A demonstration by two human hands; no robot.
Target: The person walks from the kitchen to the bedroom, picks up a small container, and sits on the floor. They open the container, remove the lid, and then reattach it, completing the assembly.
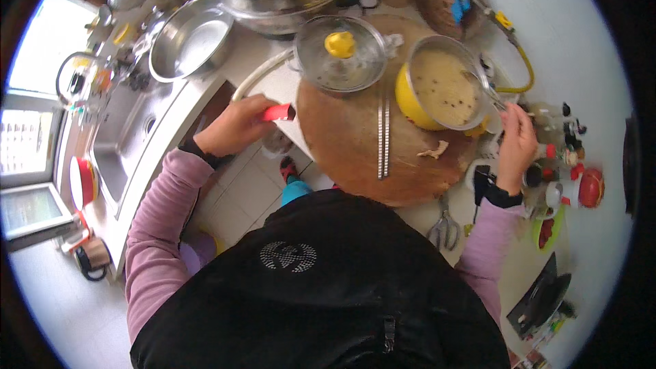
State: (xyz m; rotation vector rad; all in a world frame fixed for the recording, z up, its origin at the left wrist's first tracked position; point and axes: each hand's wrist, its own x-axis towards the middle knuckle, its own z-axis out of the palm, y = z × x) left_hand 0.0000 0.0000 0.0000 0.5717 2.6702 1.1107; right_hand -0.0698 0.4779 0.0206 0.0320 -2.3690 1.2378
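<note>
My left hand is closed around a short red tube-like piece whose open end points right. A pale, curved, hose-like length runs from beside this hand up toward a steel basin. Inside that basin sits a yellow piece in cloudy liquid. My right hand grips the thin handle of a metal spoon. The spoon's other end dips into a yellow pot of pale, thick liquid with dark specks. Its bowl is mostly hidden. Both vessels stand on a round wooden board.
Two patterned chopsticks and a pale brown scrap lie on the board. Scissors rest near its front edge. A large steel basin and a sink are left; bottles and jars crowd the right.
</note>
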